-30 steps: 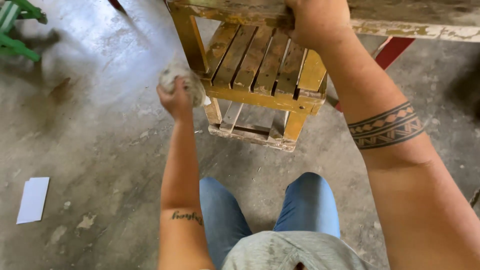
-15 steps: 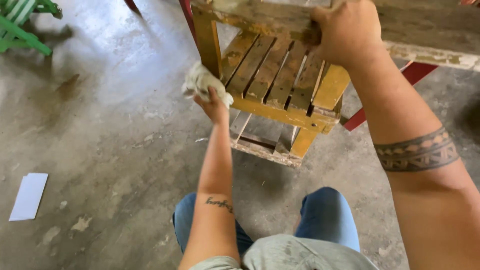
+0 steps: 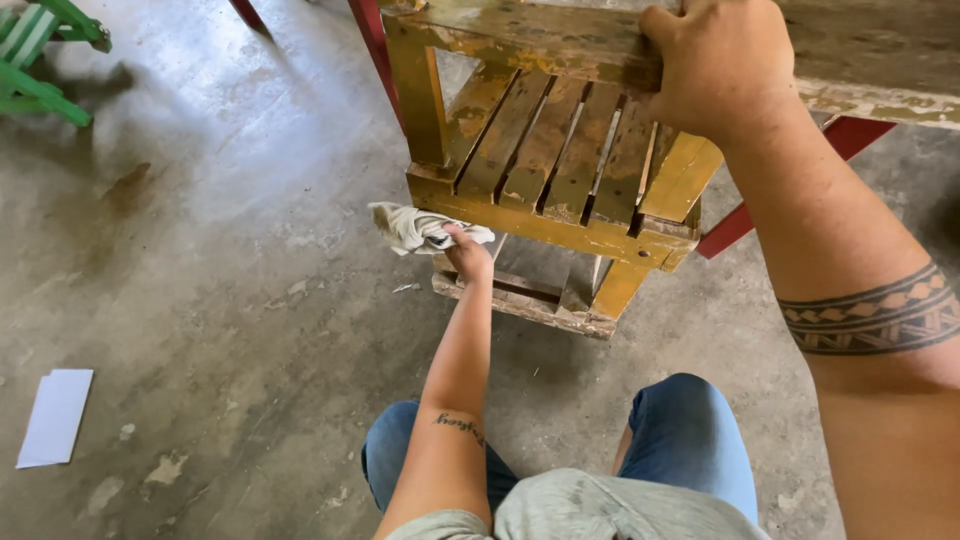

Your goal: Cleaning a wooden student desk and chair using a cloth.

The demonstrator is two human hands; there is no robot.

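1. A flat white paper sheet (image 3: 55, 417) lay on the grey concrete floor (image 3: 220, 300) at the far left, below a green slatted wooden piece (image 3: 45, 50).
2. The left hand (image 3: 468, 255) was closed around a crumpled off-white cloth rag (image 3: 420, 228), pressing it against the lower front rail of the worn yellow wooden slatted chair (image 3: 560, 160).
3. The chair stood on the floor ahead of the person's knees in blue jeans (image 3: 690, 440).
4. The right hand (image 3: 720, 65) was clenched over the chair's upper rail, fingers wrapped behind the edge.
5. Red painted legs (image 3: 850, 135) showed behind the chair.
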